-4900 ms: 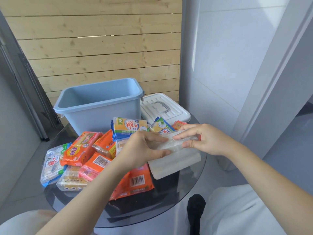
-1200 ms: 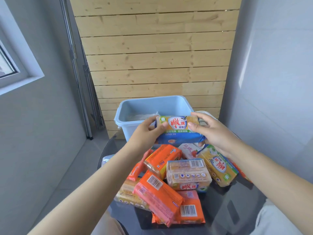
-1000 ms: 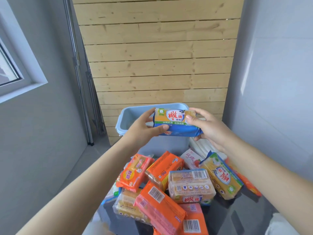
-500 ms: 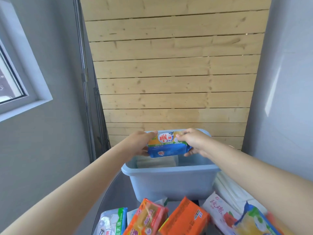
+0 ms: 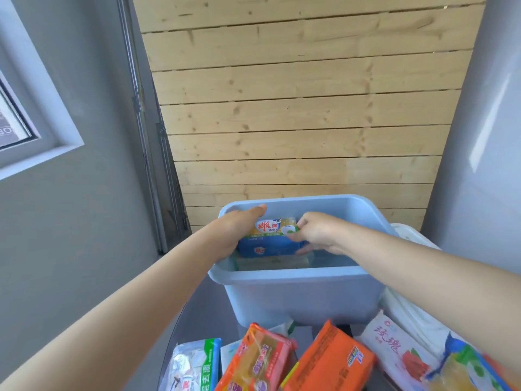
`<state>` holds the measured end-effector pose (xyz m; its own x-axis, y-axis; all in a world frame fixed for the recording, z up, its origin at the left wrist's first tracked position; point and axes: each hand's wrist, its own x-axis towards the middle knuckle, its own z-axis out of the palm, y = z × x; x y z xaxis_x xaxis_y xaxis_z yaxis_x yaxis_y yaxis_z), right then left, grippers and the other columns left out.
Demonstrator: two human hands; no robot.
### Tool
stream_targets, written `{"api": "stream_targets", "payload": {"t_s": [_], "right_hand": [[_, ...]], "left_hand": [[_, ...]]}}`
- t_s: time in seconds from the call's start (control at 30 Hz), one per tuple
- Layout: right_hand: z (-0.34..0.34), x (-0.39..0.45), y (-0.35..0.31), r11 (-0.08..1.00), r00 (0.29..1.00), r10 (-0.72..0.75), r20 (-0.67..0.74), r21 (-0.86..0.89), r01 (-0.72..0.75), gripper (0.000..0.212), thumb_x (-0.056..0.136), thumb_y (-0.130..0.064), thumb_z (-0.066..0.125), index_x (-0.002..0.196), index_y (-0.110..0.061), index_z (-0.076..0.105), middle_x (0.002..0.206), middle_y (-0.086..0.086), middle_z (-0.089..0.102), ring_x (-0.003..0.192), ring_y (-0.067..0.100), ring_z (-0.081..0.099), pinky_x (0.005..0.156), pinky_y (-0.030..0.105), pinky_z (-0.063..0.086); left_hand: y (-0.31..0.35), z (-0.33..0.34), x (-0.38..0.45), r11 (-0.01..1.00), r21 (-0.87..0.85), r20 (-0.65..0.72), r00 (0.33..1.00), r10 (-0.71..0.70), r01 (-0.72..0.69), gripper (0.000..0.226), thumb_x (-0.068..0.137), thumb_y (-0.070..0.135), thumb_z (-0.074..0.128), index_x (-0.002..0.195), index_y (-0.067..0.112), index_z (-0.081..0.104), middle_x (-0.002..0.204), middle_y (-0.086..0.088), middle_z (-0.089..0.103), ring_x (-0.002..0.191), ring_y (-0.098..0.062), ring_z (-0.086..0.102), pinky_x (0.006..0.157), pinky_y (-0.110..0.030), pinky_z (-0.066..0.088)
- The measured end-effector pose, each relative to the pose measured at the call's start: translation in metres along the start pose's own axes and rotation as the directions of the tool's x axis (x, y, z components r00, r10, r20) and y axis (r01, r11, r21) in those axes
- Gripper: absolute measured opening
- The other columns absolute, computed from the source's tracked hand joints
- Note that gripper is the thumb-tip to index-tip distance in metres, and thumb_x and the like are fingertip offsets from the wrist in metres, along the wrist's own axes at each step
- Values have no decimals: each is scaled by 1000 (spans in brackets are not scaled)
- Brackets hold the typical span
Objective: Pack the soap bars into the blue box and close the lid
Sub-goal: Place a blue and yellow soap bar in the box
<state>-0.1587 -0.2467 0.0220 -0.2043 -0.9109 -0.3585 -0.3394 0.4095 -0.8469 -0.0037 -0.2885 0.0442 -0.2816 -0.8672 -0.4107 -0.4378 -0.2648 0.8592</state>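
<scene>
Both forearms are bare from the bottom frame edges up to the wrists, with no sleeve edge in view. The left hand (image 5: 235, 231) and right hand (image 5: 317, 231) wear no gloves, rings, watch or bands. Fingernails are short and plain where visible.

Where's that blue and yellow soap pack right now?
The blue and yellow soap pack is inside the blue box, held between the left hand and right hand.
</scene>
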Motion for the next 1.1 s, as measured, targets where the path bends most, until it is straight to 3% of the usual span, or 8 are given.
{"api": "stream_targets", "payload": {"t_s": [0.13,0.27,0.47,0.57,0.67,0.77,0.93,1.1], "right_hand": [[-6,-4,0,1000,999,-25,40,0,25,23,91,-4,55,67,-4,53,77,8,47,66,17,54,94,40,51],[-21,-26,-5,998,997,-61,-38,-26,60,22,93,-11,50,104,4,62,104,20,63,91,28,63,90,37,52],[-30,-98,5,879,876,-428,-223,-329,346,26,90,-16,54,113,-16,66,105,-6,66,97,11,60,77,18,42],[-24,-149,30,826,837,-515,-185,-367,427,24,88,-14,59,109,-16,68,104,-6,68,96,6,60,83,16,40],[-19,-182,57,833,857,-496,-142,-357,423,23,86,-15,62,108,-19,69,101,-10,68,97,3,61,83,13,42],[-18,-210,83,852,900,-430,-74,-363,378,20,84,-25,64,104,-25,69,103,-13,68,96,1,61,88,20,46],[-22,-237,124,804,942,-333,39,-511,305,27,82,-35,66,109,-34,66,114,-17,64,103,-4,55,86,9,39],[-32,-241,143,736,945,-282,168,-594,325,54,76,-40,72,126,-31,55,138,-11,48,125,-1,39,93,6,23]], "left_hand": [[-2,5,1,1000,-2,-3,1000,-11,11,66,83,59,51,128,11,52,131,-13,57,123,-31,51,109,-42,35],[-1,7,-16,999,34,-53,999,9,-7,67,82,63,46,130,18,51,129,-7,57,121,-29,51,107,-39,36],[-3,25,-87,936,88,-89,934,347,-340,18,91,43,48,102,35,60,85,22,54,78,3,51,61,-15,39],[-22,46,-131,863,95,-21,866,500,-496,23,93,29,50,109,26,65,94,19,62,87,6,55,68,-6,39],[-44,63,-161,841,87,47,845,533,-534,22,92,22,51,109,22,65,96,16,63,84,14,55,72,-1,39],[-69,80,-183,836,175,149,854,499,-519,23,91,23,55,111,23,65,108,7,66,96,-2,60,86,-15,45],[-102,105,-195,757,336,359,819,448,-561,32,85,28,65,116,26,64,107,13,63,76,21,52,67,3,35],[-111,111,-189,729,437,431,834,345,-528,58,75,27,76,129,23,55,123,8,60,108,-5,54,82,-12,36]]}}
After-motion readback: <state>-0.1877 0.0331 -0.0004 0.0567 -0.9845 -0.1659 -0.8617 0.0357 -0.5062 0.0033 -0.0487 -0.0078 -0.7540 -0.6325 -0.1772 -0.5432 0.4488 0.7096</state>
